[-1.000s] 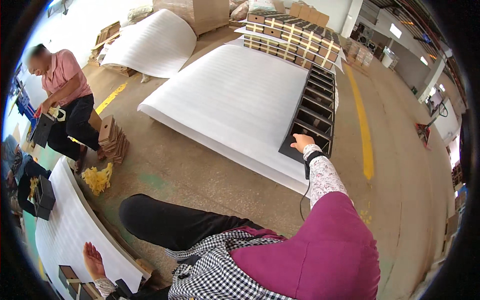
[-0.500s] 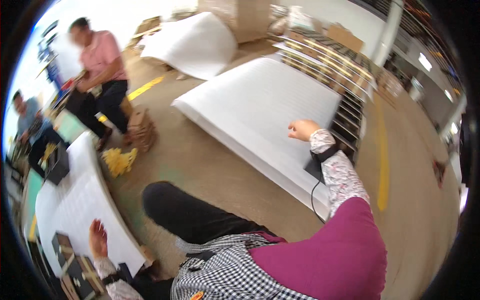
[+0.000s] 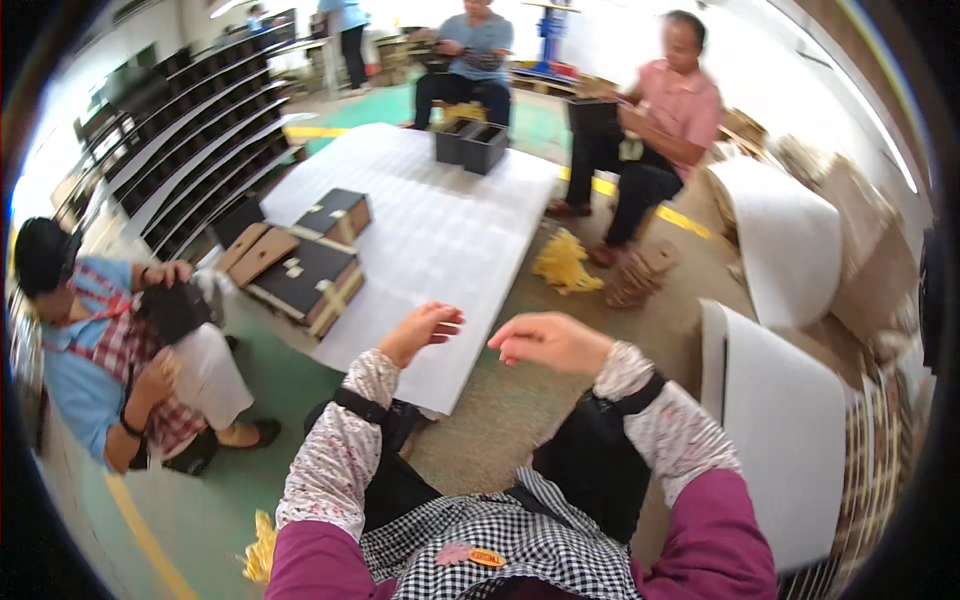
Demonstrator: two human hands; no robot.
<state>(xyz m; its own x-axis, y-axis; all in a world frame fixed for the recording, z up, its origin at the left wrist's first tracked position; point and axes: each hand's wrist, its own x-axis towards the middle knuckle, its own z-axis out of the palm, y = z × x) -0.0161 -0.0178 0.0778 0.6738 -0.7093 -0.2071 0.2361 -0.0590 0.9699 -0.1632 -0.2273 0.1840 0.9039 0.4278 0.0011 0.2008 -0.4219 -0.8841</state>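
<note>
In front of my lap, my left hand (image 3: 424, 332) hovers over the near edge of a white sheet-covered work surface (image 3: 440, 240). Its fingers are loosely bent and hold nothing. My right hand (image 3: 556, 341) is level with it, just past that surface's right edge, fingers slightly curled and empty. The hands point toward each other without touching. Nearest my left hand are black boxes with tan tape bands (image 3: 310, 285), lying left on the sheet. Brown cardboard pieces (image 3: 258, 252) rest against them. Two black open boxes (image 3: 470, 146) stand at the sheet's far end.
A seated person in a checked apron (image 3: 130, 340) handles a black piece at left. Two more people sit beyond, one in pink (image 3: 680, 105). Yellow strips (image 3: 566, 262) and brown pieces (image 3: 640, 275) lie on the floor. A white-covered stack (image 3: 780, 430) stands right; black racks (image 3: 200, 130) back left.
My view has swung left, away from the white-covered stack. My right hand has left the area over that stack and come in front of me near my left hand. Both stay empty.
</note>
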